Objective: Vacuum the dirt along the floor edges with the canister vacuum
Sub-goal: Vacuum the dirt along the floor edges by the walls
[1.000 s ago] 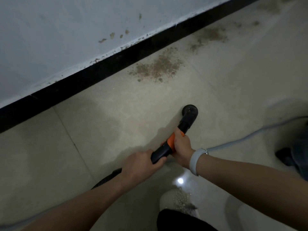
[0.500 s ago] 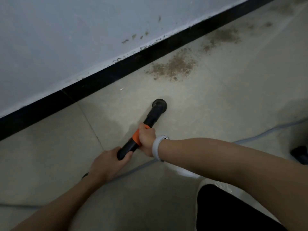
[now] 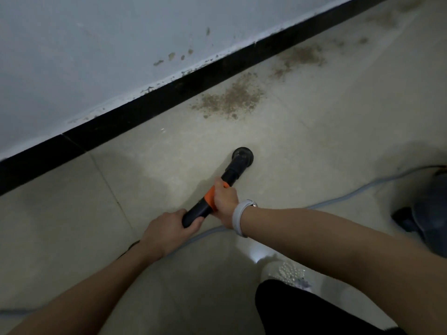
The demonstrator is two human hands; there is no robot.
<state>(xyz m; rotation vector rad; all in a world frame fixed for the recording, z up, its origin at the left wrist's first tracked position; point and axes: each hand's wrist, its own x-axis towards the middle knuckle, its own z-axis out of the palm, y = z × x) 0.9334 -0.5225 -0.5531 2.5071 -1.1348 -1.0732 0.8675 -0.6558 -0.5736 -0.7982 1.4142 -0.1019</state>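
Note:
A black vacuum wand [image 3: 231, 174] with an orange band ends in a round nozzle [image 3: 242, 154] that rests on the pale tiled floor. My right hand [image 3: 225, 198] grips the wand at the orange band, a white wristband on the wrist. My left hand [image 3: 167, 229] grips the wand's lower end, where the hose runs back under my forearm. A patch of brown dirt [image 3: 231, 99] lies by the black skirting [image 3: 145, 112], apart from the nozzle. A second dirt patch [image 3: 302, 58] lies farther right along the wall.
A grey cable [image 3: 338, 195] crosses the floor behind my right arm toward a dark canister body [image 3: 428, 209] at the right edge. My white shoe [image 3: 287, 272] and black trouser leg are at the bottom. The white wall [image 3: 96, 44] rises above the skirting.
The view shifted, and the nozzle stays short of the nearest dirt patch. Both hands keep their grip on the wand.

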